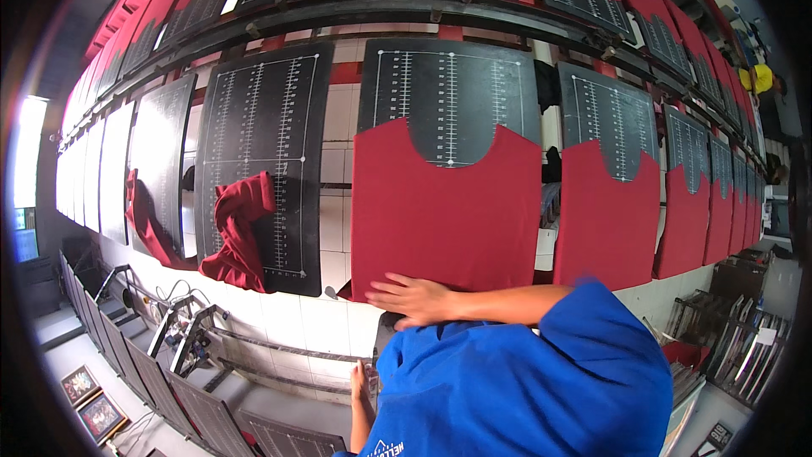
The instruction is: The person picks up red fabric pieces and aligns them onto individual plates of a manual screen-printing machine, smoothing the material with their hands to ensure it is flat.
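A red shirt [444, 220] lies flat over the black ruled board [448, 93] straight ahead of me, its neckline cut-out showing the board's white scale. My right hand [414, 298] lies flat on the shirt's lower edge with the fingers spread toward the left; its forearm comes out of my blue sleeve [541, 372]. Lower down, beneath the board's front end, is my left hand [359, 381]; its fingers are partly hidden and I cannot tell what they touch.
On the neighbouring board to the left [262, 110] a crumpled red shirt [241, 233] hangs, and another red cloth [144, 220] drapes further left. Boards to the right carry flat red shirts [605, 211]. Metal racks [744, 338] stand right; framed screens [93, 406] lie lower left.
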`<state>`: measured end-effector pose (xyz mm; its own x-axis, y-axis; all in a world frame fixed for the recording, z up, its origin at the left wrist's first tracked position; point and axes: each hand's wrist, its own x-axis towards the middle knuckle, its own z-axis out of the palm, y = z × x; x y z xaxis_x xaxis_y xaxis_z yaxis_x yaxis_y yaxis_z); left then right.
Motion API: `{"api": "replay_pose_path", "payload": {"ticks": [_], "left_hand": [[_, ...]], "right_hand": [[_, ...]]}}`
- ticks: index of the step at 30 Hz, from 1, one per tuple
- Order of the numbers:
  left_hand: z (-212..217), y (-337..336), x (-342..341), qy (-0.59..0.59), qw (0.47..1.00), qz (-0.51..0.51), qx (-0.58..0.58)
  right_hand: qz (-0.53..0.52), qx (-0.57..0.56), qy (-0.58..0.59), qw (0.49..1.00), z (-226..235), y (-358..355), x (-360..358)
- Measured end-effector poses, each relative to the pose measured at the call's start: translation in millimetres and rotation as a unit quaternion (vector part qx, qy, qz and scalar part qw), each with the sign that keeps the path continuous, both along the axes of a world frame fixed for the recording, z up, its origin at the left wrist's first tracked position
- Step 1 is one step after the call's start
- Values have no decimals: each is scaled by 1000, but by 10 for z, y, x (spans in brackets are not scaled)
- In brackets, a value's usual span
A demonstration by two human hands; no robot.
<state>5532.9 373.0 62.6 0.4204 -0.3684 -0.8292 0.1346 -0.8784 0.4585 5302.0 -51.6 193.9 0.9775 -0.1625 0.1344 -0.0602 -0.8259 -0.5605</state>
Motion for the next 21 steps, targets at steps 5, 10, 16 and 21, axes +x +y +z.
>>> {"api": "replay_pose_path", "payload": {"ticks": [5, 10, 16, 21], "left_hand": [[153, 494, -251, 34, 995, -63, 70], [318, 150, 170, 97, 993, -23, 62], [755, -1033, 1048, -193, 975, 24, -105], [1519, -2287, 1756, -369, 919, 18, -138]], "right_hand": [[-167, -126, 166, 964, 378, -1577, -1610], [-336, -139, 153, 919, 268, -2677, -1905], [-294, -84, 212, 928, 455, -552, -1668], [-384, -155, 221, 883, -113, 730, -960]]}}
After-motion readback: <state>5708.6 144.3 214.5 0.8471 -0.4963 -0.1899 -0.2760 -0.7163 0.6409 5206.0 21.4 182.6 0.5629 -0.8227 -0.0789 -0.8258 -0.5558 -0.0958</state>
